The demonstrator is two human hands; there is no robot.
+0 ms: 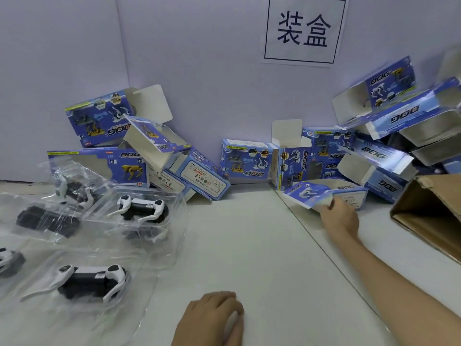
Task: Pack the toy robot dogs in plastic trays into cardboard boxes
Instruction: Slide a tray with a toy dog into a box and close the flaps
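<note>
I am looking down through the head camera. At the left edge a partial toy dog is being cut off by the frame. The rearmost tray is washing out under glare, so I cannot tell exactly what is lying in it.

The right hand is reaching forward and pinching the near edge of a blue box lying flat on the table, with its fingertips hiding under the cardboard. The left hand is resting on the white table near the bottom edge, fingers loosely curled and holding nothing, its wrist running out of view.

At left, a far toy dog and a near toy dog, both white and black plastic, are lying on their sides in clear, crinkly trays. Glossy boxes are leaning in a left heap and a right heap against the wall, many with white flaps hanging open. A brown corrugated carton is gaping open at the right, partly cropped.

The table is looking smooth, with a thin seam running diagonally across it. The pale lilac wall is carrying a paper sign with two black characters.
</note>
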